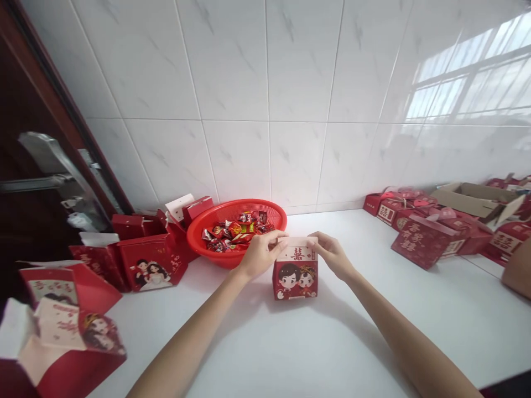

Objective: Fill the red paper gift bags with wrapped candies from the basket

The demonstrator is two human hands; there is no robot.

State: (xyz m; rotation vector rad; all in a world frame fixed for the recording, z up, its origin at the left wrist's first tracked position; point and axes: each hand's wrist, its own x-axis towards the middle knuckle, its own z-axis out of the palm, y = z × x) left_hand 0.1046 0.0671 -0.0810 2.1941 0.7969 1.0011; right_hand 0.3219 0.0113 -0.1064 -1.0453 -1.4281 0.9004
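- Red box w/ open flaps, nearest the camera, far out past L hand, pink inner panel printed w/ a bride-and-groom picture.
- L hand: clenched on upper L edge of small red box, fingers curled over the top, thumb hidden.
- R hand: grasping upper R edge of same box, fingers on the pale top panel, thumb not clear.
- Small red box: upright on white bench, btwn both hands, cartoon couple on front, red double-happiness sign above.
- Red plastic colander: just past L hand, box beside it; holds wrapped sweets, heaped in the middle.
- More red boxes: well L of L hand, some w/ flaps up, bride-and-groom print.
- Red boxes w/ handles + cardboard carton: well R of R hand, against white tile wall.
- Metal door handle: far L of L hand.
- Tip (my judgement): even pressure from both hands on top edges keeps box square; light fingers stop the thin card creasing; box wants to sit flat, clear of colander rim.
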